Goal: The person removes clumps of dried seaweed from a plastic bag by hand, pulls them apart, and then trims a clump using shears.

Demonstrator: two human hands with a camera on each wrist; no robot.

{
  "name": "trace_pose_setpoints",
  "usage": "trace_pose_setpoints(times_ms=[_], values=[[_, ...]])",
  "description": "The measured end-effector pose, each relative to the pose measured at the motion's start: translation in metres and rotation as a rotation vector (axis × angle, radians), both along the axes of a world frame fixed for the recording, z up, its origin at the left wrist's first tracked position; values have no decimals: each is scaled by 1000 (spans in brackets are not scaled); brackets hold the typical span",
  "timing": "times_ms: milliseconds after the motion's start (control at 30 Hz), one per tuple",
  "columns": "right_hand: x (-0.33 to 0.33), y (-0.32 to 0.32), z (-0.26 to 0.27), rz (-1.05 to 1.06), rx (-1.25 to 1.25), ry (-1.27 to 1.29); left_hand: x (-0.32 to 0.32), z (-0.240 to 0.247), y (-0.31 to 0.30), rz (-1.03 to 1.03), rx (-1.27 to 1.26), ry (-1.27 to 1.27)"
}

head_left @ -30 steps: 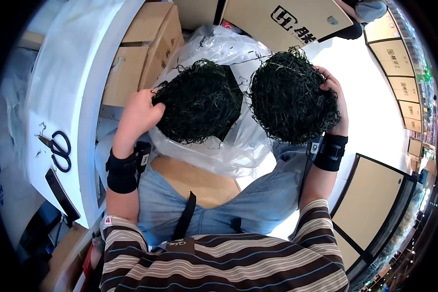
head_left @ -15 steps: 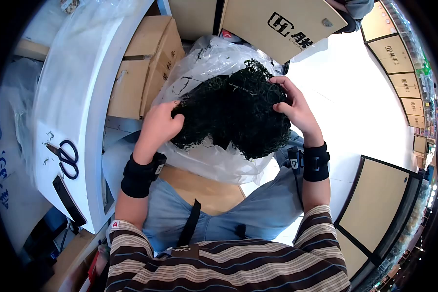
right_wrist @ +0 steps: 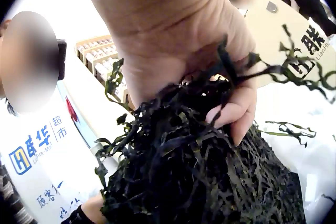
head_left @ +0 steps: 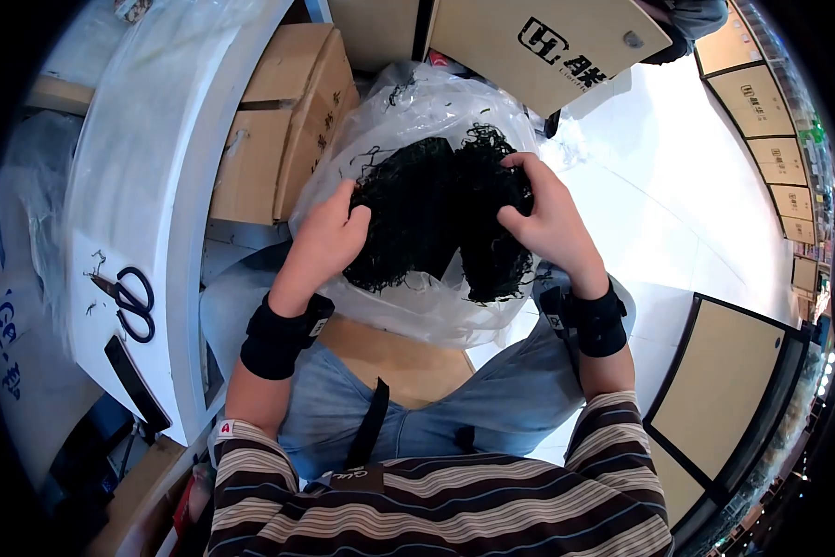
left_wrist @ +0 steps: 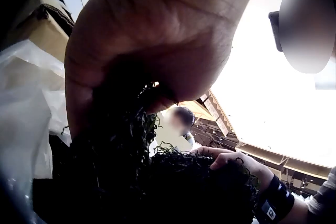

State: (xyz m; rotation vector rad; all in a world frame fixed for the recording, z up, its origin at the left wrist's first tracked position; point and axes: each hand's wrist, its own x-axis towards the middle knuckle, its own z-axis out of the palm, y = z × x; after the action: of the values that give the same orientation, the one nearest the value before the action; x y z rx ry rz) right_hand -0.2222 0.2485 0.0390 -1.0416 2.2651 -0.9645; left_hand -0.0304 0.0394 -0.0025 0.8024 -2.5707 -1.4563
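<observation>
A clump of dark green shredded seaweed [head_left: 394,223] is in my left hand [head_left: 329,237], whose thumb and fingers grip its left side. My right hand [head_left: 556,223] pinches the top and outer edge of a second seaweed clump [head_left: 496,246], thumb on the near face. The two clumps stand side by side, tilted toward each other, their inner edges overlapping in the head view. Loose strands [right_wrist: 294,129] stick out around the right hand in the right wrist view. Beneath both is a clear plastic bag [head_left: 417,314], between the knees.
Scissors [head_left: 116,293] and a flat black strip [head_left: 137,382] lie on the white counter [head_left: 157,186] at left. A cardboard box [head_left: 259,158] stands beside the bag. Beyond it is a beige panel with black lettering [head_left: 491,32]. Another person's arm [head_left: 696,19] shows at the far right.
Both hands have moved inward, bringing the two seaweed clumps from apart, faces up, to close together. The clumps now stand more on edge, tilted.
</observation>
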Motion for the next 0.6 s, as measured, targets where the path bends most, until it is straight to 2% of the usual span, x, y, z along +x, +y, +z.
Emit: trace_pose_setpoints(times_ms=[67,133,267,400,467,600], values=[[10,-6,-6,15,-7,70,-4,1,6,18,8,-34],[22,-15,-16,7,-136,81,-9,-7,15,15,20,108],[34,-30,-35,-7,-209,112,-18,-1,45,-35,77,-36],[41,-36,-33,-39,-146,-35,-18,-27,57,1,19,117],[42,-35,-37,-37,-202,-96,-20,-35,54,69,191,156],[38,-29,-45,29,-342,-207,-20,-30,44,69,286,183]])
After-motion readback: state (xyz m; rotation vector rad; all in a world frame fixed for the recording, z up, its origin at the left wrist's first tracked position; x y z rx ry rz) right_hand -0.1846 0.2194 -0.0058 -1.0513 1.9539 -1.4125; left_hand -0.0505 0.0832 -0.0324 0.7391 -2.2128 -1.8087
